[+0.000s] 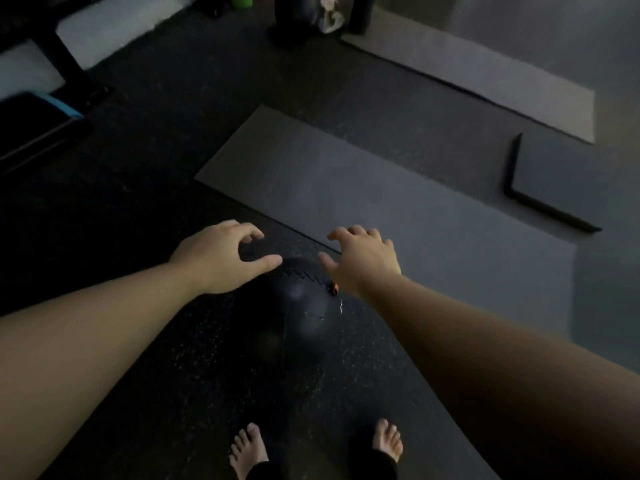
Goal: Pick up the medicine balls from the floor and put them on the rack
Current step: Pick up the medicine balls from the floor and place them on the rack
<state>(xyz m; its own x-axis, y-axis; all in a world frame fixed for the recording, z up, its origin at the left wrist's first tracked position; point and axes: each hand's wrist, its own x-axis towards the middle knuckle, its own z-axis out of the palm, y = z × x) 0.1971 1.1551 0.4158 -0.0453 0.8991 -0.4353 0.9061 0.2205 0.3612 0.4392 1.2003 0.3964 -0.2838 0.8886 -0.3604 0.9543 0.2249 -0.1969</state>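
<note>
Both hands hover empty: left hand [221,258] and right hand [363,263], fingers spread and loosely curved, flank the round black stitched medicine ball [294,306] on the dark speckled rubber floor [173,393]. It sits between them, slightly back toward the body, equally close to each. Whether either hand touches it, I cannot tell.

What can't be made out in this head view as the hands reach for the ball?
Head view only:
- Medicine ball: dim light hides whether the left hand or right hand touches it yet.
- Second dark ball: cut off by the top edge, blurred.
- Rack: none recognisable; the black frame upper left is cut by the edge, too dark.
- Pale object beside that ball: too blurred to identify.
</note>
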